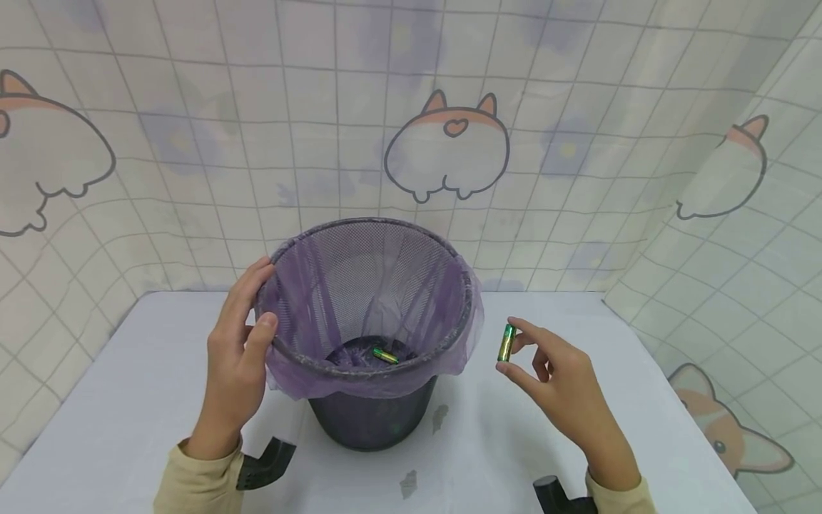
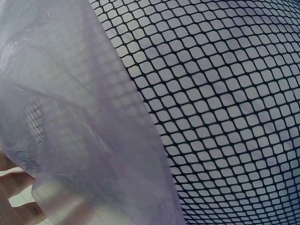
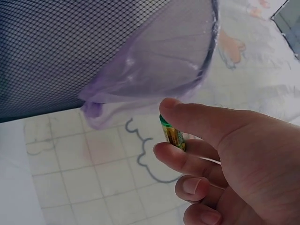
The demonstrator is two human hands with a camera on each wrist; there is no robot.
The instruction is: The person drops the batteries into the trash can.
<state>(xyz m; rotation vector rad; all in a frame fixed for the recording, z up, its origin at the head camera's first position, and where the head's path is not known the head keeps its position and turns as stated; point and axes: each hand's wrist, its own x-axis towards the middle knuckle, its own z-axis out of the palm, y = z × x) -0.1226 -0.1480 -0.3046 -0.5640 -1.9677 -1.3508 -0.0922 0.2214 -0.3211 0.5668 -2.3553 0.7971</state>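
Note:
A dark mesh wastebasket (image 1: 372, 421), lined with a purple plastic bag (image 1: 379, 385) folded over its rim, stands on the white table. My left hand (image 1: 240, 357) grips the left side of the rim through the bag. In the left wrist view, fingers (image 2: 18, 183) show at the bag's edge beside the mesh. One green-and-gold battery (image 1: 385, 355) lies at the bottom inside the basket. To the right of the basket, my right hand (image 1: 559, 378) pinches a second battery (image 1: 506, 343) by its two ends between thumb and forefinger, above the table.
The white table (image 1: 546, 442) has two grey patches (image 1: 408, 484) near the basket's base. Behind it and along the sides hangs a tile-patterned cloth (image 1: 359, 143) with cartoon corgi prints. Each wrist carries a black mount, such as the left one (image 1: 266, 464).

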